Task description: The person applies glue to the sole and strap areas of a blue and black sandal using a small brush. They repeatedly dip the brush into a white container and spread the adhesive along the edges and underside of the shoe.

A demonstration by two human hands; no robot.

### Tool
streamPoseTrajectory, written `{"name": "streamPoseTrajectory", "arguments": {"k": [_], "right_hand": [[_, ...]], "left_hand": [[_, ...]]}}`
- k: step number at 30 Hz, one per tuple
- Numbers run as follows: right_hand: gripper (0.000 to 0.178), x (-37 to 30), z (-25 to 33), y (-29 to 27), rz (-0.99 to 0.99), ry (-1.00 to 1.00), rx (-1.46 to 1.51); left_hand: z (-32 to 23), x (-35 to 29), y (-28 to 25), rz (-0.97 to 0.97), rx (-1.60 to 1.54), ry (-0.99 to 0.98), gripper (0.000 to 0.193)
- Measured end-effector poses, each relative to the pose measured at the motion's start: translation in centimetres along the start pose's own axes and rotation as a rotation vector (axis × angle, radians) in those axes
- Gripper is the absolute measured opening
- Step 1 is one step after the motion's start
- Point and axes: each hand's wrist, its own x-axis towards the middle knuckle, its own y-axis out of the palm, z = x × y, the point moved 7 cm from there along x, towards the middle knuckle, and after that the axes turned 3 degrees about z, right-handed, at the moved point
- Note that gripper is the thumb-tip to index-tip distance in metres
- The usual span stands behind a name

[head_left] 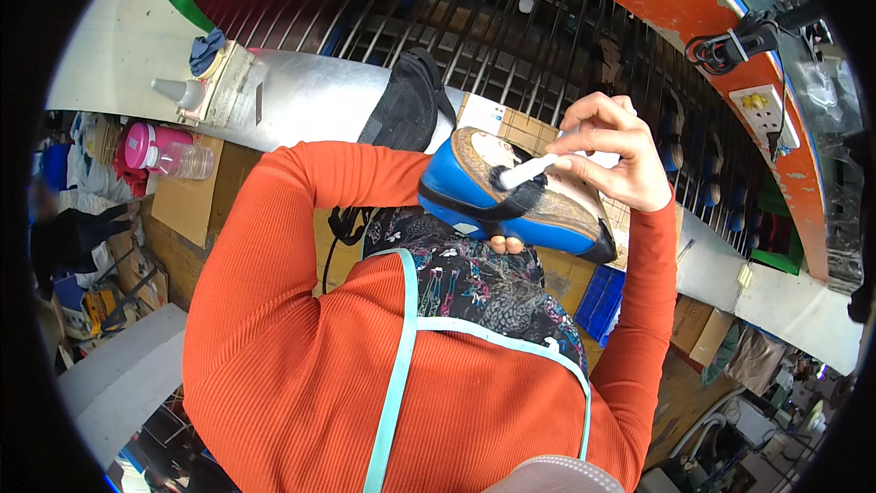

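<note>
A blue shoe last (447, 181) lies on its side across my lap, its underside turned up. A cork-coloured sole layer (570, 212) edges that face, and a black strap (488, 211) wraps round the side. My left hand (505, 245) grips the last from below; just its fingertips show, the rest being hidden behind it. With bent fingers, my right hand (619, 157) holds a white stick-like tool (527, 171). The tool's tip touches the black strap end (522, 190) folded over the underside.
Beyond my lap runs a metal ledge (306, 96) with a black mesh item (401, 105) and cardboard (529, 135) on it. Metal rollers or bars (365, 0) stretch behind. A grey nozzle (178, 91) stands at left, a blue crate (602, 301) at right.
</note>
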Motion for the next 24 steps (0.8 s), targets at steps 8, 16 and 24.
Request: {"name": "streamPoseTrajectory", "arguments": {"k": [8,16,24], "right_hand": [[0.019,-5.6,2.3,-0.2,-0.576,0.377,-0.6],[0.022,-7.1,5.4,5.1,-0.672,0.438,-0.353],[0.015,-10.0,-0.4,-2.6,-1.124,0.755,-0.688]], "left_hand": [[-10.1,1.1,0.1,-0.304,0.388,0.443,0.066],[-13.2,-1.2,5.6,-0.816,1.048,0.669,0.08],[-14.1,-2.9,2.0,-0.855,1.105,0.574,0.09]]}}
